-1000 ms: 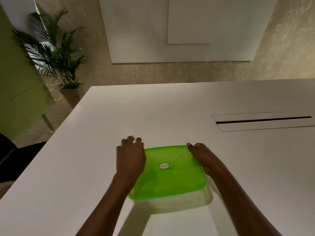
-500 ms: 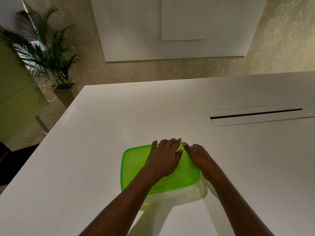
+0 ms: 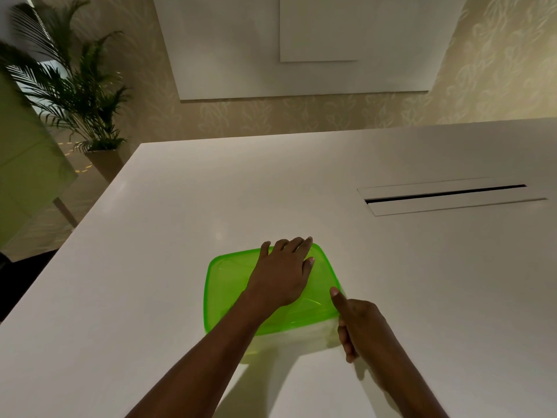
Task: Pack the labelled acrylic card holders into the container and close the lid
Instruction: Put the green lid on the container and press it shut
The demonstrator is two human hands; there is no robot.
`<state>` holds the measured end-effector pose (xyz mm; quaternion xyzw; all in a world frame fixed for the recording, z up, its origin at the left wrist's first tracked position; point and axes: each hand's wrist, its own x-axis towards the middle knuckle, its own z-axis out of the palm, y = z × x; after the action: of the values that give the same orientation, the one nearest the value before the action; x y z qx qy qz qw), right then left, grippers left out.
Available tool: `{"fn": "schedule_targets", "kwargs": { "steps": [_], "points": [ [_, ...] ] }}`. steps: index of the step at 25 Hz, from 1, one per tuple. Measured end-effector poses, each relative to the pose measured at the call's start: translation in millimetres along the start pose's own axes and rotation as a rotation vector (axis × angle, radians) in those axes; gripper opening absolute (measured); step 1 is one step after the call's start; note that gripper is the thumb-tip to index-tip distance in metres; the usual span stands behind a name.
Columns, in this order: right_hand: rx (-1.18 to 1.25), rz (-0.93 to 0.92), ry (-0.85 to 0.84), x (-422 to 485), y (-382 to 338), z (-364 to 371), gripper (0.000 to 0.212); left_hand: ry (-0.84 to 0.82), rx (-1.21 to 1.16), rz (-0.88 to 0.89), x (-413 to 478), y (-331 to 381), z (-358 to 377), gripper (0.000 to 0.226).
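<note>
White table (image 3: 180,206) carries container (image 3: 289,337) toward its near side, lid (image 3: 229,282) on. Left hand (image 3: 281,276) lies flat w/ straight fingers, pressing lid to seat it; right hand (image 3: 361,324) seemingly pinches lid's right rim, thumb atop, steadying.

We take this for an office meeting room. A big white table (image 3: 211,191) fills most of the frame, and at right centre we see a long cable slot (image 3: 446,193) with a flap let into its top. At the top, plain white panels (image 3: 301,40) hang over leaf-patterned wallpaper (image 3: 497,70). At upper left a potted palm (image 3: 69,86) stands beside a green partition (image 3: 27,176).
</note>
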<state>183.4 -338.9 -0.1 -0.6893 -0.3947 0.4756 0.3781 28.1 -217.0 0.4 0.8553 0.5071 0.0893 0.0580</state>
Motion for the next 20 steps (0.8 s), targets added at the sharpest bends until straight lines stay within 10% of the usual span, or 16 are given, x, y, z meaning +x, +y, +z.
{"fn": "schedule_targets", "kwargs": {
  "steps": [15,20],
  "points": [
    [0.299,-0.035,0.033,-4.6,9.5,13.6,0.039,-0.01,0.008,0.012,-0.1,0.5,1.9,0.056],
    [0.047,-0.076,0.091,-1.4,10.8,9.4,0.054,-0.016,-0.005,0.02,-0.4,1.4,1.5,0.056]
  ]
}}
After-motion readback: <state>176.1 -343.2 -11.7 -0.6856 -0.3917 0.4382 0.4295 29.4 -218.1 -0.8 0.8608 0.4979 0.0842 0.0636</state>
